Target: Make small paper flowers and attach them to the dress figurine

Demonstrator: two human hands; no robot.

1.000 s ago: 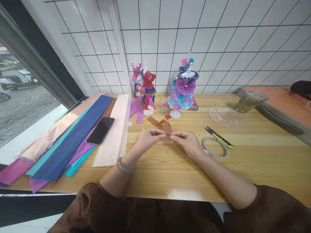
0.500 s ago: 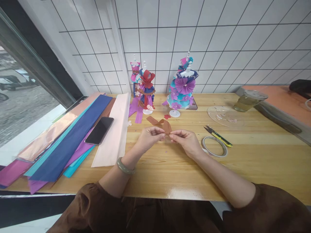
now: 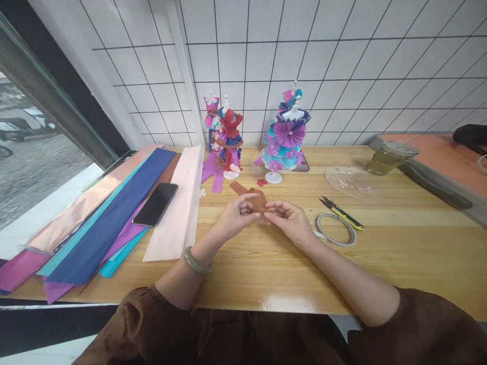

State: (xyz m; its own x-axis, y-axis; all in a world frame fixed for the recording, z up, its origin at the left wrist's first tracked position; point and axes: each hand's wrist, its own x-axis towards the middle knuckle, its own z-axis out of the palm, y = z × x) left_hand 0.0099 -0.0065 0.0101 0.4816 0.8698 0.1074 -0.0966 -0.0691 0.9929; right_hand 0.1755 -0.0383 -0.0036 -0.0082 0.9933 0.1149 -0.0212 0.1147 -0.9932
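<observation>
A brown paper strip is pinched between my two hands over the middle of the wooden table. My left hand, below a green bangle, closes on the strip's left part. On the strip's right edge, my right hand has thumb and index finger pressed together. The strip's loose end reaches back and left. Behind it lies a small red paper flower. White dress-form stands wearing paper dresses rise near the wall, one with a red flower, another with a purple pleated fan.
On the left, a black phone lies across coloured paper sheets beside pale pink paper. To the right are a tape roll, yellow-handled snips, a clear plate and a cup.
The brown strip has bunched closer to my left hand, and its loop has changed shape. The fingers of my left hand have shifted and spread slightly.
</observation>
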